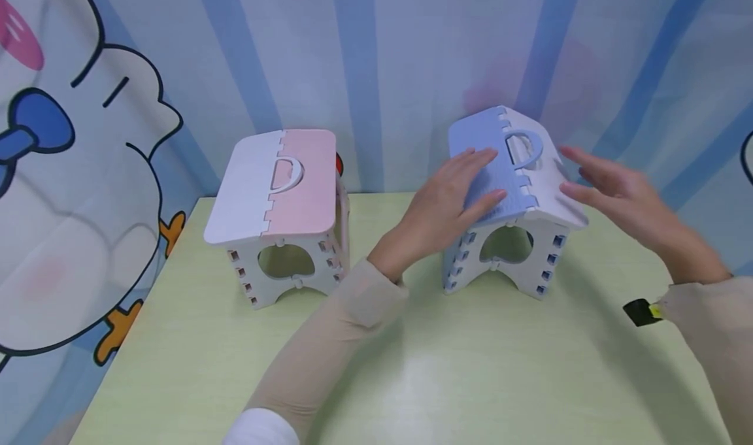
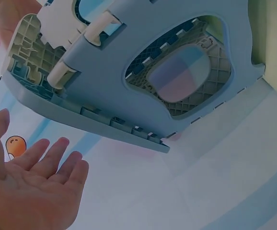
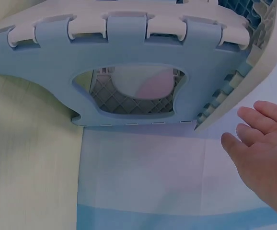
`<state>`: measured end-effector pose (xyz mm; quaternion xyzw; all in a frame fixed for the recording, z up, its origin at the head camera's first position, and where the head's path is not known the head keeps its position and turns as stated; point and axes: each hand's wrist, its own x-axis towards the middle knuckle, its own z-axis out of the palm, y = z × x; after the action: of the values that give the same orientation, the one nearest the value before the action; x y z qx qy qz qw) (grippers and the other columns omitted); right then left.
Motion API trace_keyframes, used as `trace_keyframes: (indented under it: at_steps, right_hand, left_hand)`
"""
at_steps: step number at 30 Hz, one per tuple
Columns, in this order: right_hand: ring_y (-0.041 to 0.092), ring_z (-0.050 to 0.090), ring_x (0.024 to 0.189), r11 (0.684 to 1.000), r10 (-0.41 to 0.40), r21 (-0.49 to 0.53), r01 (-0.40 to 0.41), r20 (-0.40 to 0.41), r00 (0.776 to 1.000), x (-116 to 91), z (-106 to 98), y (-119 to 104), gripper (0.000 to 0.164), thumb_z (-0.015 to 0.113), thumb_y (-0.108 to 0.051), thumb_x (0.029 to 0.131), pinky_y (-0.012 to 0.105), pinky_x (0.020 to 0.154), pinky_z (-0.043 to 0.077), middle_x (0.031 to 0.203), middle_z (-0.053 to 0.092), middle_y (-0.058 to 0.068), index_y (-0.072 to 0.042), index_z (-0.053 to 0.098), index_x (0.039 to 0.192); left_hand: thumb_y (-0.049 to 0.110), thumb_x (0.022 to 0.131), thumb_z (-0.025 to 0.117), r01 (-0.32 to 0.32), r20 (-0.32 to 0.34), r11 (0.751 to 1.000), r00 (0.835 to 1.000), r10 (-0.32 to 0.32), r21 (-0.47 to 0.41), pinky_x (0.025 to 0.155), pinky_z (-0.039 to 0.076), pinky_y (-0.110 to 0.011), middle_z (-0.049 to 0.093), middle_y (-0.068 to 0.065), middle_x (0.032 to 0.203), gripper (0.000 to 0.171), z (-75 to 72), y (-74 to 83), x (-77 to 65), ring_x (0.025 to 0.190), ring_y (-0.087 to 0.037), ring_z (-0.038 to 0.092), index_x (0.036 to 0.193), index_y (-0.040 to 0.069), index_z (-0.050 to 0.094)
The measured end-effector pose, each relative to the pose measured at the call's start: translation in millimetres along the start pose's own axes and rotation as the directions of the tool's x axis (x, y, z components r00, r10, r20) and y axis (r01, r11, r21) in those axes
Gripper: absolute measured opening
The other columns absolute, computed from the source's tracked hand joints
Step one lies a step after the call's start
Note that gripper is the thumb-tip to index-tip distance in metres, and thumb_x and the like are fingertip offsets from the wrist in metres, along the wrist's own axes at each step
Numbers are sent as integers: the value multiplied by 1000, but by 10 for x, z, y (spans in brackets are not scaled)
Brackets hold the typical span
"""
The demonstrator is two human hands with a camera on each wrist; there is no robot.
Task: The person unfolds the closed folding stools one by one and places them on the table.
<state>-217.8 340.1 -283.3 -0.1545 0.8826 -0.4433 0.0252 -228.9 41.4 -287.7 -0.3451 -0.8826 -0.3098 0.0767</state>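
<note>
A blue-and-white folding step stool stands on its legs at the table's right side. Its top is bent along the middle seam into a low ridge, and a blue handle sticks up there. My left hand is held beside the blue half, fingers spread and fairly straight. In the left wrist view that palm shows a gap to the stool's edge. On the other side, my right hand is at the white half's outer edge, fingers loosely extended. Neither hand grips anything.
To the left stands a pink-and-white folding stool with its top flatter and a white handle. Both are near the back edge of the pale green table. A striped blue cloth with a cartoon figure hangs behind. A small black item is by the right cuff.
</note>
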Motion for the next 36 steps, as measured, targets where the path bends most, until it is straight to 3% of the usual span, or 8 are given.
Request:
trace_keyframes:
  at_steps: [2, 10, 17, 29, 36]
  right_hand:
    - [38, 12, 149, 1000, -10, 9, 10, 10, 1000, 35, 19, -16, 65, 58, -24, 102, 68, 113, 11, 166, 12, -6, -36, 26, 158]
    - [36, 4, 150, 1000, -19, 11, 18, 41, 999, 145, 71, -57, 69, 56, -25, 103, 69, 113, 8, 166, 3, -1, -32, 18, 160]
    - [32, 2, 150, 1000, -19, 9, 18, 80, 997, 226, 123, -36, 69, 52, -27, 104, 70, 112, 12, 166, 0, 0, -28, 12, 161]
    - [25, -7, 150, 998, -23, -58, 29, 114, 993, 302, 186, -74, 69, 46, -32, 106, 66, 115, 6, 166, -7, 3, -20, 6, 161]
    - [29, -8, 150, 994, -37, -94, 49, 128, 991, 349, 190, -96, 68, 43, -33, 107, 68, 114, 5, 166, -9, 4, -19, 4, 161]
  left_hand:
    - [49, 104, 45, 0, 16, 1000, 1000, 0, 17, 118, 8, -21, 27, 3, 162, 65, -3, 5, 24, 150, -7, 10, 159, 18, 28]
    - [57, 103, 38, 38, 76, 998, 996, -42, 48, 118, 4, -22, 12, 7, 166, 73, 6, 1, 133, 149, -4, -3, 161, 20, 15]
    - [62, 101, 33, 77, 171, 991, 981, -94, 106, 118, 1, -23, -3, 9, 165, 79, 36, 21, 260, 147, -4, -10, 161, 20, 3]
    - [67, 100, 25, 112, 253, 984, 957, -144, 137, 121, 11, -40, -11, 12, 164, 80, 142, 37, 379, 146, -4, -14, 160, 24, -4]
    - [67, 100, 21, 102, 267, 984, 954, -139, 149, 121, 7, -34, -13, 12, 163, 78, 150, 25, 419, 145, -4, -15, 160, 23, -3]
